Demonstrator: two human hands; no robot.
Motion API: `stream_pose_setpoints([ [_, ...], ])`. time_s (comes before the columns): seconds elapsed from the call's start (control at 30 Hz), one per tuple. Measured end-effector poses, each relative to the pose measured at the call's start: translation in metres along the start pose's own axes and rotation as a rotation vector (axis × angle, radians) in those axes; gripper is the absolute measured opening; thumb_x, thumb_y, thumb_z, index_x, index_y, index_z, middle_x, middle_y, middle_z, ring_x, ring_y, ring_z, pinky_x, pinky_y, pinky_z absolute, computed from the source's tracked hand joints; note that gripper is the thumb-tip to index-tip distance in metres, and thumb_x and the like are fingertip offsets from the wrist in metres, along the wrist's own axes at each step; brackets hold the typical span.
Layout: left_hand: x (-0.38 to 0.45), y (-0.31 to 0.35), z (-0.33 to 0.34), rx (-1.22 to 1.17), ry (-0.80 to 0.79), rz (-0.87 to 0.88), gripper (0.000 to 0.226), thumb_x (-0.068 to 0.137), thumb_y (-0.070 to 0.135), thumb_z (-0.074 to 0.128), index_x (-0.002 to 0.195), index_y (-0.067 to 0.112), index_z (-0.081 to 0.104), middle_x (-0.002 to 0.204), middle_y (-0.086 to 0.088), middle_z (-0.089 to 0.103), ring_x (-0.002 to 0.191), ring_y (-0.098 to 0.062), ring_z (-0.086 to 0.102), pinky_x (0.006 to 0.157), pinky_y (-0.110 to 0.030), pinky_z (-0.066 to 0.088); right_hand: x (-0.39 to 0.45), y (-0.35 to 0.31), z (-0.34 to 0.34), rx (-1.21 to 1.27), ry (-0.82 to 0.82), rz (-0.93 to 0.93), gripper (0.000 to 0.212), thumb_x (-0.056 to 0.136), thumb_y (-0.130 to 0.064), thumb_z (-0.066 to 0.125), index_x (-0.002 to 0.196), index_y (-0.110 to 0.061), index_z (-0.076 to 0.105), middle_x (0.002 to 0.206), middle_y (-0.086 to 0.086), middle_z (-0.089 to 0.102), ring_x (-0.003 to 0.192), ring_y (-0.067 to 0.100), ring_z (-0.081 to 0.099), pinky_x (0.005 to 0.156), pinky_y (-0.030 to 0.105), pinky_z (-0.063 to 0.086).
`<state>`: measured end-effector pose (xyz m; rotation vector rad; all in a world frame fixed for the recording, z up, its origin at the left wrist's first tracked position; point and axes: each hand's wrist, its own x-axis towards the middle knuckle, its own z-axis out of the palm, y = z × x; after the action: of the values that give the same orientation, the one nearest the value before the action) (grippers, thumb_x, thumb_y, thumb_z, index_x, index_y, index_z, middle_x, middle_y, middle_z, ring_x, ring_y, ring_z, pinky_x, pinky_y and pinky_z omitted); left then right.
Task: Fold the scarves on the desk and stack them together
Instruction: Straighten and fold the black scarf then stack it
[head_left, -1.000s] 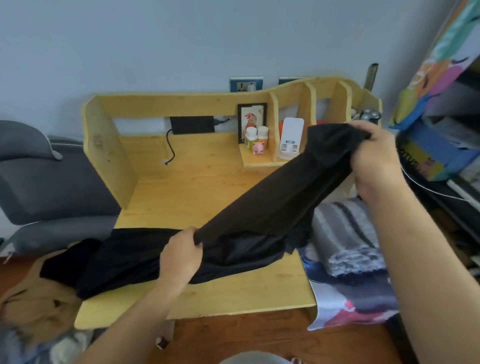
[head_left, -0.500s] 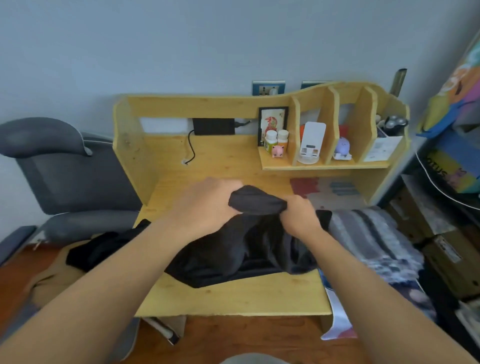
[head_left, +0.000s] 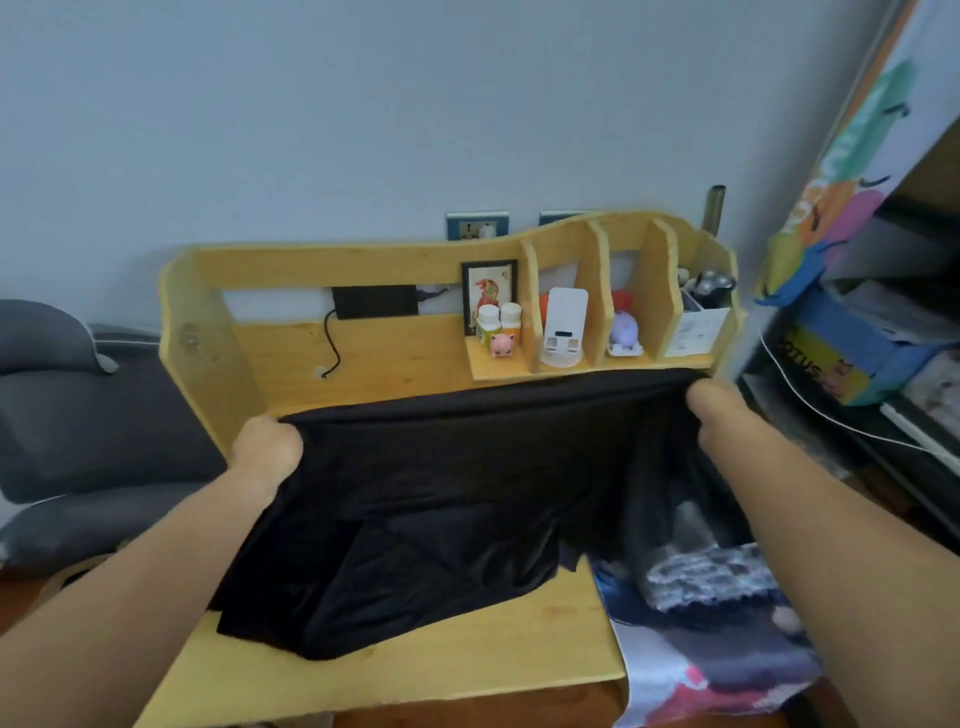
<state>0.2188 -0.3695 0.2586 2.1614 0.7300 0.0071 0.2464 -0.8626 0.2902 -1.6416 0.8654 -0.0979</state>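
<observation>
Head view: I see the black scarf (head_left: 436, 499) stretched wide above the wooden desk (head_left: 467, 670), its top edge taut between both hands, its lower part draped onto the desk surface. The left hand (head_left: 267, 447) grips the scarf's top left corner, fingers curled into the cloth. The right hand (head_left: 714, 408) grips the top right corner; its fingers are hidden in the fabric. The two hands are well apart. A grey striped scarf (head_left: 711, 577) lies at the desk's right edge, partly under the black one. On the far shelf stand a small framed picture (head_left: 488, 291), two bottles (head_left: 498, 319), a pink pig figure (head_left: 502, 345) and a white device (head_left: 563, 327). A grey chair (head_left: 78, 415) sits to the left.
</observation>
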Motion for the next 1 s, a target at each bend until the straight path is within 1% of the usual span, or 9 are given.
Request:
stream_pose_setpoints([
  [0.1,0.019,0.065,-0.001,-0.468,-0.052,-0.071,0.036,0.102,0.0,0.033,0.126,0.011,0.058,0.112,-0.015,0.064,0.094,-0.037,0.062,0.084,-0.048,0.054,0.065,-0.032,0.006,0.473,-0.196,0.034,0.038,0.084,-0.016,0.058,0.121,-0.018,0.069,0.119,0.014,0.072,0.104,0.033,0.071,0.079,0.045,0.061],
  [0.2,0.016,0.15,-0.034,-0.408,0.097,0.159,0.036,0.103,0.002,0.034,0.126,0.017,0.057,0.121,-0.009,0.061,0.097,-0.03,0.058,0.086,-0.042,0.049,0.017,-0.126,-0.01,0.727,-0.051,-0.172,0.01,0.085,-0.019,0.064,0.092,-0.019,0.07,0.1,0.007,0.074,0.09,0.027,0.07,0.076,0.037,0.057],
  [0.37,-0.007,0.254,-0.084,-0.293,0.306,0.529,0.024,0.099,0.008,0.043,0.104,0.012,0.066,0.101,-0.011,0.064,0.093,-0.028,0.059,0.078,-0.033,0.042,0.003,-0.248,-0.067,1.056,0.109,-0.449,0.019,0.078,-0.043,0.073,0.083,-0.024,0.075,0.09,0.002,0.071,0.086,0.024,0.07,0.074,0.034,0.062],
  [0.5,-0.026,0.28,-0.078,-0.463,0.259,0.592,0.021,0.09,0.011,0.045,0.088,0.014,0.066,0.089,-0.008,0.064,0.084,-0.025,0.059,0.071,-0.032,0.044,-0.059,-0.274,-0.101,1.174,0.004,-0.609,0.032,0.1,-0.048,0.052,0.085,-0.022,0.064,0.084,-0.002,0.068,0.082,0.014,0.065,0.071,0.021,0.056],
  [0.63,-0.046,0.26,-0.048,-0.586,0.17,0.569,0.02,0.083,0.012,0.045,0.066,0.02,0.054,0.073,0.001,0.055,0.069,-0.018,0.048,0.061,-0.031,0.038,-0.065,-0.243,-0.117,1.189,0.094,-0.657,0.03,0.099,-0.04,0.057,0.079,-0.019,0.064,0.061,-0.006,0.067,0.07,0.014,0.064,0.062,0.02,0.05],
  [0.73,-0.056,0.231,-0.026,-0.539,0.161,0.566,0.017,0.081,0.015,0.05,0.068,0.015,0.061,0.071,0.002,0.057,0.072,-0.02,0.052,0.065,-0.033,0.039,-0.029,-0.193,-0.137,0.966,0.337,-0.606,0.016,0.084,-0.031,0.067,0.083,-0.016,0.063,0.075,0.001,0.06,0.073,0.019,0.059,0.072,0.028,0.048],
  [0.8,-0.057,0.208,-0.012,-0.415,0.085,0.592,0.018,0.086,0.021,0.057,0.078,0.011,0.07,0.078,-0.001,0.066,0.077,-0.02,0.059,0.067,-0.034,0.04,-0.019,-0.147,-0.145,0.641,0.476,-0.518,0.022,0.084,-0.03,0.056,0.1,-0.02,0.067,0.093,0.002,0.067,0.086,0.021,0.064,0.081,0.029,0.05],
  [0.87,-0.062,0.183,0.003,-0.21,-0.154,0.586,0.018,0.092,0.028,0.063,0.09,0.018,0.078,0.089,0.001,0.074,0.086,-0.021,0.067,0.073,-0.031,0.046,-0.01,-0.094,-0.153,0.263,0.704,-0.386,0.036,0.093,-0.023,0.044,0.121,-0.017,0.065,0.122,0.011,0.067,0.114,0.032,0.061,0.097,0.036,0.045],
  [1.0,-0.076,0.121,0.027,0.337,-0.759,0.45,0.017,0.098,0.038,0.065,0.104,0.031,0.079,0.097,0.011,0.078,0.092,-0.015,0.074,0.088,-0.033,0.056,0.006,-0.003,-0.169,-0.053,0.692,-0.199,0.039,0.097,-0.023,0.048,0.128,-0.003,0.059,0.129,0.021,0.061,0.121,0.041,0.057,0.1,0.046,0.046],
])
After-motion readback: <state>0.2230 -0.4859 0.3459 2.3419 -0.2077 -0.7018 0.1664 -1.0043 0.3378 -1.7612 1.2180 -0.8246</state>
